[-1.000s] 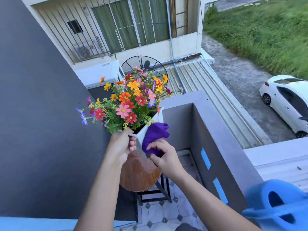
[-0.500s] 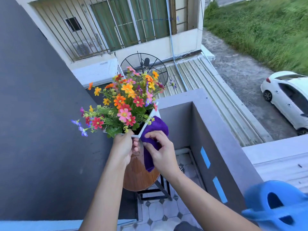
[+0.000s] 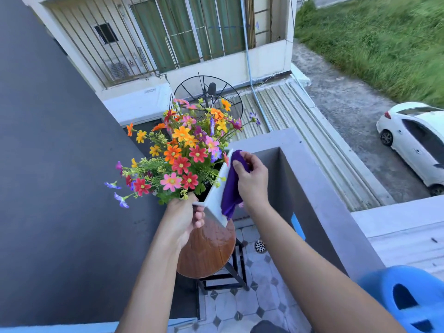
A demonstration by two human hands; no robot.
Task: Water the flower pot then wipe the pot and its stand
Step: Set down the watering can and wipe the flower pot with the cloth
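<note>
Left hand (image 3: 183, 219) grips pot (image 3: 215, 195); right hand (image 3: 252, 179) presses cloth (image 3: 231, 186).

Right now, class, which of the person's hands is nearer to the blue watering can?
The right. The right hand presses the purple cloth against the white pot, on the side toward the watering can; the left hand grips the pot's far corner.

The pot (image 3: 215, 195) is white with flat sides and is full of bright flowers (image 3: 185, 152) in red, orange, pink, yellow and purple. It is tipped over to the left and held up above the stand (image 3: 206, 251). A purple cloth (image 3: 231, 186) is pressed flat on its right side. The stand has a round brown wood top, shiny and wet, on black legs.
</note>
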